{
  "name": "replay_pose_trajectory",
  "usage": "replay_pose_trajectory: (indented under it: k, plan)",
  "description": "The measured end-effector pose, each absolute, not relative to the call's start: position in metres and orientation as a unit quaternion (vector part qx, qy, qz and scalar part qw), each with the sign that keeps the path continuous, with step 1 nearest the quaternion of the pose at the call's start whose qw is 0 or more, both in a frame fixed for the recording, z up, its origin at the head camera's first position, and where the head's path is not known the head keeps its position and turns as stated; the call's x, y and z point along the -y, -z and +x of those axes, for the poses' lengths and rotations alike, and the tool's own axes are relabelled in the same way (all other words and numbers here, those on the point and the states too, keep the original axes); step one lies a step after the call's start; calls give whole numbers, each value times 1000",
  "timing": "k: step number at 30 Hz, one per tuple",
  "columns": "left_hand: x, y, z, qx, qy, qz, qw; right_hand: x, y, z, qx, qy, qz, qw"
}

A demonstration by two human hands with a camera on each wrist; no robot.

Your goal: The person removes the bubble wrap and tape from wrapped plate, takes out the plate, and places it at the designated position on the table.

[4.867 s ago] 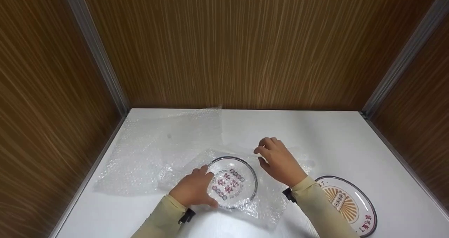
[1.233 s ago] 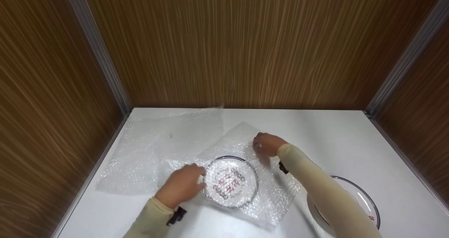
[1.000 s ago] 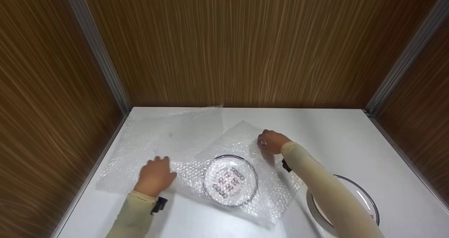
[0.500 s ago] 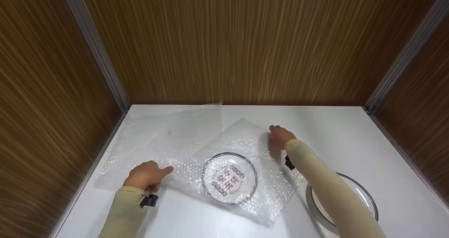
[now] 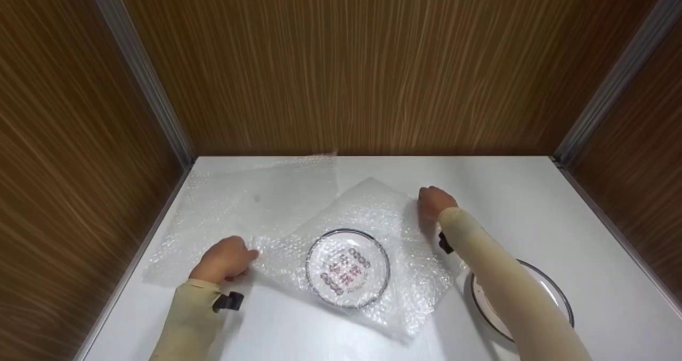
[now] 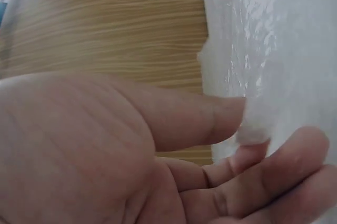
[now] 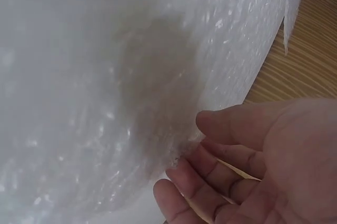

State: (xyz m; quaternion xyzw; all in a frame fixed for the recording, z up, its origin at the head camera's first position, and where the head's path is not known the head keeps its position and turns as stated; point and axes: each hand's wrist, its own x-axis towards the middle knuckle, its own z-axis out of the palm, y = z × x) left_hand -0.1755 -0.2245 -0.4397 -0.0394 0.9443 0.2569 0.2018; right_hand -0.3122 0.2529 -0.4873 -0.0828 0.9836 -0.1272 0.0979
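A sheet of bubble wrap [image 5: 367,206] is stretched between my two hands at the middle of the table. Through it shows a round plate [image 5: 348,269] with a dark rim and red and blue print. My left hand [image 5: 226,258] pinches the sheet's left corner; the left wrist view has the film between thumb [image 6: 210,121] and forefinger. At the right side, my right hand [image 5: 436,202] pinches the sheet's edge, thumb [image 7: 226,124] above and fingers beneath in the right wrist view.
A second, larger sheet of bubble wrap [image 5: 282,190] lies at the back left, partly overlapped by the first. Another dark-rimmed plate [image 5: 484,310] sits at the front right beneath my right forearm. Wood-grain panels [image 5: 346,68] enclose the white table [image 5: 501,196].
My left hand has left the plate's side, moved left and taken the sheet's corner. My right hand has moved away and right along the edge, and the wrap is spread wider and tauter.
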Motion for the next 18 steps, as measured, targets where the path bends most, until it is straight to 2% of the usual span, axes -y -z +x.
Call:
replay_pose_trajectory:
  k: [7, 13, 18]
  plan:
    - [214, 426, -180, -952, -280, -8, 126, -263, 480, -309, -979, 156, -60, 115]
    - [208, 427, -186, -947, -314, -6, 61, -266, 472, -304, -982, 123, -79, 120]
    - [204, 427, -192, -930, -366, -20, 9, -266, 468, -297, -980, 93, -73, 160]
